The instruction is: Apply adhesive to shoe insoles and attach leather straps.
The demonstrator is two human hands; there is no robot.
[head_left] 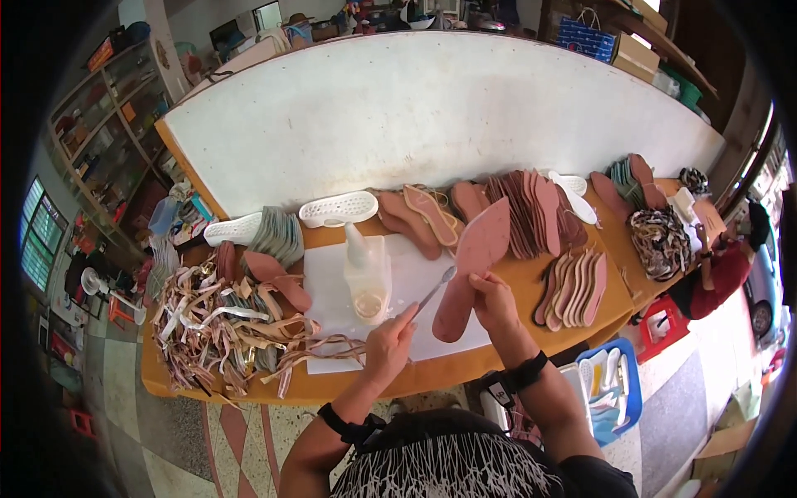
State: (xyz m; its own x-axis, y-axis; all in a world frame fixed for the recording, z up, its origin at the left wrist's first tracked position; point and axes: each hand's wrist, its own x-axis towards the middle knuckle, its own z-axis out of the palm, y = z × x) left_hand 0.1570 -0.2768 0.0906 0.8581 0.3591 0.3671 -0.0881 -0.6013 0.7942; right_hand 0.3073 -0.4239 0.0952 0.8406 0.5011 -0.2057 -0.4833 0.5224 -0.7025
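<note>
My left hand (390,342) is closed round a thin grey brush (433,290), whose tip meets the left edge of a reddish-brown shoe sole (484,236). With thumb and fingers at its waist, my right hand (496,300) grips that sole and holds it raised and slanted above the table. Left of it, a translucent white plastic glue container (368,278) stands on a white sheet (326,286). Behind the held sole lies a sole with a tan rim (432,212), next to more reddish-brown soles (408,222).
Tangled shoe straps (220,328) heap over the table's left side. Stacked reddish soles (523,212), fanned pale insoles (575,290) and white soles (339,208) line the table. A white board (415,108) rises behind. A blue basket (635,386) stands below; another person (722,274) sits at right.
</note>
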